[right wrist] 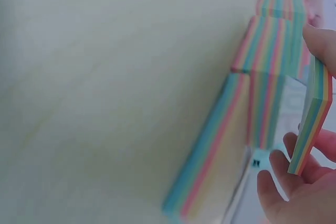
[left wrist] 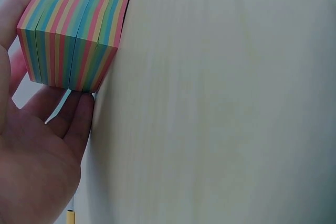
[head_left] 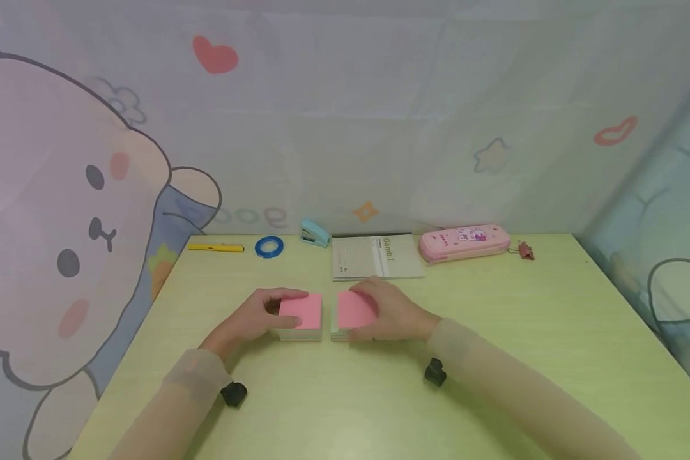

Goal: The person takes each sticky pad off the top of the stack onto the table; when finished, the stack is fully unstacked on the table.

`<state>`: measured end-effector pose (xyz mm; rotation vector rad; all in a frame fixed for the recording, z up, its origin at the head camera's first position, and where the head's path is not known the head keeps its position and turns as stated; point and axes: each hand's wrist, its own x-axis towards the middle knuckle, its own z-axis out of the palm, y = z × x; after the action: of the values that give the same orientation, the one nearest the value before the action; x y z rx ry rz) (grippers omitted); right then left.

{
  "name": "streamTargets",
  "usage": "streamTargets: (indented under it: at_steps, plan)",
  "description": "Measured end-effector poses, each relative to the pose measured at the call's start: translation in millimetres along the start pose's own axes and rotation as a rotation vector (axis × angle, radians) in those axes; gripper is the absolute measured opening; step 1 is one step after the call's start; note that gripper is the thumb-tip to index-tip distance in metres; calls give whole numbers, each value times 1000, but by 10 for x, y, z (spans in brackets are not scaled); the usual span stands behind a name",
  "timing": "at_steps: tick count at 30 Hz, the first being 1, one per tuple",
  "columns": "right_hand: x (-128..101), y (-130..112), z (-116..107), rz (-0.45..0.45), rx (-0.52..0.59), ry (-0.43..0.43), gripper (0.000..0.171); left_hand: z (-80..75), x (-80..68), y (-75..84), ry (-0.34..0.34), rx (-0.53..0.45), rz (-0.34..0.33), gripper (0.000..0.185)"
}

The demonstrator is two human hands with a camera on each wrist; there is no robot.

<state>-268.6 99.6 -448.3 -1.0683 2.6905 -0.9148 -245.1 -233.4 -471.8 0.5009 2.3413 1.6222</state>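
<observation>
Pink-topped note blocks [head_left: 301,316] sit under both hands' grip.

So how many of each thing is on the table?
Note pads: 2
Pen: 1
Tape: 1
Stapler: 1
Notebook: 1
Pencil case: 1
Clip: 1
Total: 8

**Open counter in front, clutter along the back edge**

The pale green counter [head_left: 552,332] lies bare to the right and near side of the two pink-topped paper blocks [head_left: 301,317], which sit just apart. Behind them stand a white notebook [head_left: 374,257], pink pencil case [head_left: 463,242], blue stapler [head_left: 314,234], blue tape roll [head_left: 269,246] and yellow pen [head_left: 215,248].
</observation>
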Motion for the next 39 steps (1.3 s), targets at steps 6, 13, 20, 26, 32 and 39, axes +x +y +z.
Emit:
streamTargets:
  at_steps: [6,13,20,26,32,39]
  plan:
    - [-208,104,-263,36,-3,56,87,6,-5,-1,2,6,-10,55]
    - [-593,471,-534,104,24,120,85,9,-18,17,10,10,-19,55]
    - [-936,876,-671,187,-15,109,89,7,-16,19,11,14,-29,55]
    - [-1074,1052,-657,213,-21,54,89,3,-18,16,8,21,-27,56]
    - [-1053,1084,-608,177,-52,15,84,0,-16,7,5,17,-23,56]
    - [-1006,1029,-606,167,-63,-22,85,-4,-11,9,5,19,-21,56]
